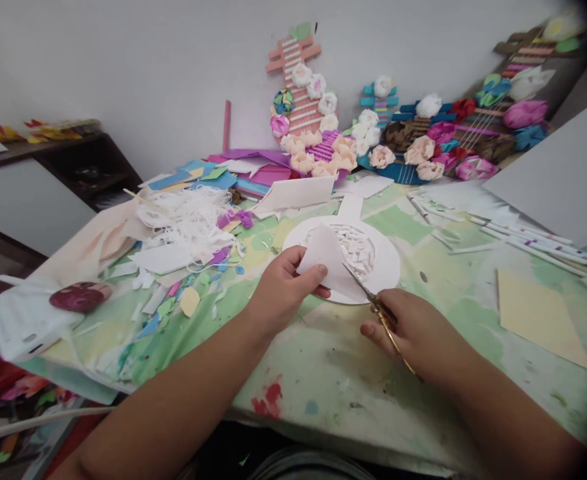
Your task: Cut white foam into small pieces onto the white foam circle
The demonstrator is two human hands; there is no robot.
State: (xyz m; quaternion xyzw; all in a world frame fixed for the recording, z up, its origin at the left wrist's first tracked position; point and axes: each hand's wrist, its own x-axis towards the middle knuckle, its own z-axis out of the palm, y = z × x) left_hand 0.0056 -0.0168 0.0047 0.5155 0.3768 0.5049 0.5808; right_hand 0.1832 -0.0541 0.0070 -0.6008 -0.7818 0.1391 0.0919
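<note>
Gripping the white paper piece (320,252): we judge it very light, stiff enough to stand out from the fingers, yet quick to bend, crease or tear; probably dry and not slippery.
Hold, paper: we would pinch it flat near its left edge, thumb on the near face, well clear of the blades.
Hold, scissors (370,293): by the handles; we expect rigid metal, heavier than the paper.
Look, paper: plain white, without marks that we can see, narrowing towards the top; its full outline is hard to tell against the white behind.
Look, scissors: slim greyish blades, gold-coloured handles.
Place, paper: over a white round-bodied cut-out (389,260) with white scraps (362,250) in its middle, on the green-stained worktop (323,360).
Left hand (284,288): fingers clamped on the paper's lower left, thumb in front.
Right hand (416,333): fingers closed round the scissors' handles; the blades point at the paper's right edge, and we cannot tell whether they bite.
</note>
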